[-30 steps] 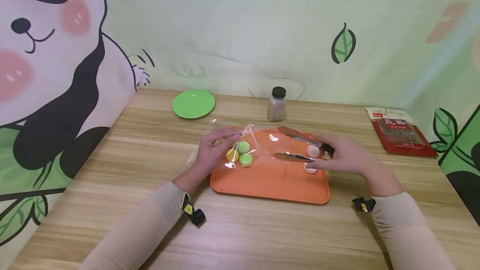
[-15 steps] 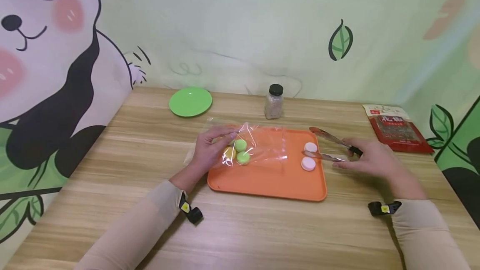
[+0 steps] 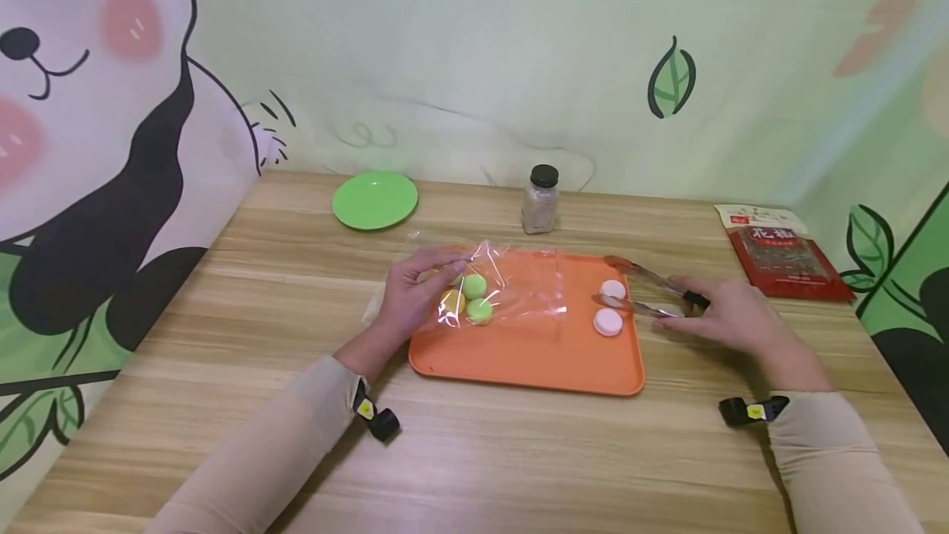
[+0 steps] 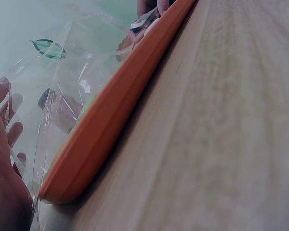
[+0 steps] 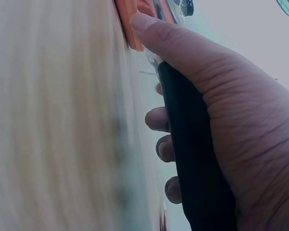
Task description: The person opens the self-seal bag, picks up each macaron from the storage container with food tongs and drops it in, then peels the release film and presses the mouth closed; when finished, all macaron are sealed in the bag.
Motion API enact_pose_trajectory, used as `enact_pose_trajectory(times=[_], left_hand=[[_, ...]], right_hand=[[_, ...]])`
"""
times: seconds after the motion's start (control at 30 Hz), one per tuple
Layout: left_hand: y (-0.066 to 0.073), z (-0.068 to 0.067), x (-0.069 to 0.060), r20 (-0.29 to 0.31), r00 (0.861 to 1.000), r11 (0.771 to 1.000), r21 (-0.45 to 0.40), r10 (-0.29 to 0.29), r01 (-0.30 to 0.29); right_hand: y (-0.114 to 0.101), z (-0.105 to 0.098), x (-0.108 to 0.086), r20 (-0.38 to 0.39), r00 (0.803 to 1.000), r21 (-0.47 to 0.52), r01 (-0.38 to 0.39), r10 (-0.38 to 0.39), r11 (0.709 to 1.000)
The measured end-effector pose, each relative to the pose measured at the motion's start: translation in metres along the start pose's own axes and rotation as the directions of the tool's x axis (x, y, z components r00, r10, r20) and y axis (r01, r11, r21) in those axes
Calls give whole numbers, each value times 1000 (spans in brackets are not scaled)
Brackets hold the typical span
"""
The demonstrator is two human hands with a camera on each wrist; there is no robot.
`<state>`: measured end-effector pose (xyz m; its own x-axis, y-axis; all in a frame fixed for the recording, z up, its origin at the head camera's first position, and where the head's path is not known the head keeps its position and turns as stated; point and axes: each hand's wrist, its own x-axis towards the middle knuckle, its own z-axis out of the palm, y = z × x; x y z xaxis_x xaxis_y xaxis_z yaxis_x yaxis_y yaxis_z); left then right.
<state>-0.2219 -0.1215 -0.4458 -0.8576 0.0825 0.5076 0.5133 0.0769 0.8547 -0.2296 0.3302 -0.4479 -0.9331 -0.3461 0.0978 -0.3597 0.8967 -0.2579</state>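
In the head view, my left hand [image 3: 411, 291] holds a clear plastic bag [image 3: 530, 283] near its left end, thumb and fingers at its upper edge. Two green macarons [image 3: 479, 311] and a yellow macaron [image 3: 452, 302] show through the film beside the fingers. My right hand [image 3: 730, 316] grips metal tongs [image 3: 656, 277]; their black handle [image 5: 190, 144] fills the palm in the right wrist view. The tongs' arms are spread, tips pointing left above the two pink macarons [image 3: 608, 322] at the right side of the orange tray [image 3: 534, 369].
Behind the tray stands a jar [image 3: 540, 204] with a black lid. A green plate [image 3: 375, 200] lies at the back left. A red and white packet [image 3: 786, 254] lies at the far right, on the wooden table [image 3: 519, 468] against the printed wall cloth.
My right hand has drawn the tongs rightward from over the tray's middle, uncovering the pink macarons, then shifted them very slightly back left. My left hand keeps its hold on the bag.
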Motion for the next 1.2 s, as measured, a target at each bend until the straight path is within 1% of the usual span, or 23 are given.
enact_pose_trajectory(times=[0.2,0.37,0.5,0.63,0.73,0.8,1.0,1.2], left_hand=[[0,1,1,-8,1000,1000,-20,13,-13],[-1,2,1,-9,1000,1000,-15,20,-20],[-1,2,1,-8,1000,1000,-9,14,-14],[-1,1,0,-7,1000,1000,-14,8,-8],[0,1,0,-5,1000,1000,-21,12,-12],[0,1,1,-4,1000,1000,-19,14,-14],[-1,1,1,-7,1000,1000,-15,11,-12],[-2,1,1,-2,1000,1000,-21,9,-9]], right_hand=[[-5,0,2,-26,996,-17,80,-81,997],[-6,3,3,-39,993,-5,115,-116,993],[-5,6,2,-57,990,12,128,-128,992],[-2,9,2,-61,992,83,116,-111,990],[0,12,2,-50,995,162,93,-86,982],[2,13,2,-40,997,198,77,-70,977],[3,14,3,-15,999,229,38,-35,973],[2,14,2,-2,1000,228,18,-18,974]])
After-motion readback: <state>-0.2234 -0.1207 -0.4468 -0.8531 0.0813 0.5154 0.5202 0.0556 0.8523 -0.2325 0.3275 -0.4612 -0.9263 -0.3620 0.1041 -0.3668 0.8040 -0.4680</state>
